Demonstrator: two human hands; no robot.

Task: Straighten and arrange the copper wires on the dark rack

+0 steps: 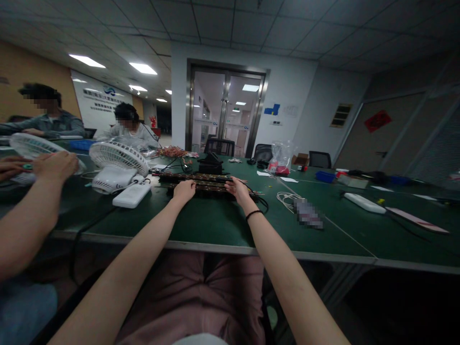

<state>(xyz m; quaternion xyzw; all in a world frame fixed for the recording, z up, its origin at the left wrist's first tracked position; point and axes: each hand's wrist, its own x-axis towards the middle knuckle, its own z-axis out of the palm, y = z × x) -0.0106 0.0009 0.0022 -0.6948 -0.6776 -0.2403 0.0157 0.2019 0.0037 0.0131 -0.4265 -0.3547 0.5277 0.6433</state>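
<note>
In front of me a bundle of long thin strands, brownish and striped, (212,187) lies crosswise over a dark support on the green table. My left hand (184,191) is at the left part of the bundle, its fingers curled together; whatever they hold is hidden. Over the right part is my right hand (237,189), wearing a black band at the wrist. Its thumb and fingers are bent close together beside a dark slim object, too small to make out. A black cable (266,203) loops just right of that hand.
A white fan (118,160) and a white power bank (132,195) stand left, near a co-worker's hands (55,167). Behind the strands sits a black object (211,164). Rightward lie a coiled pale cable (285,199), a clear bag (281,155) and a blue tray (325,176).
</note>
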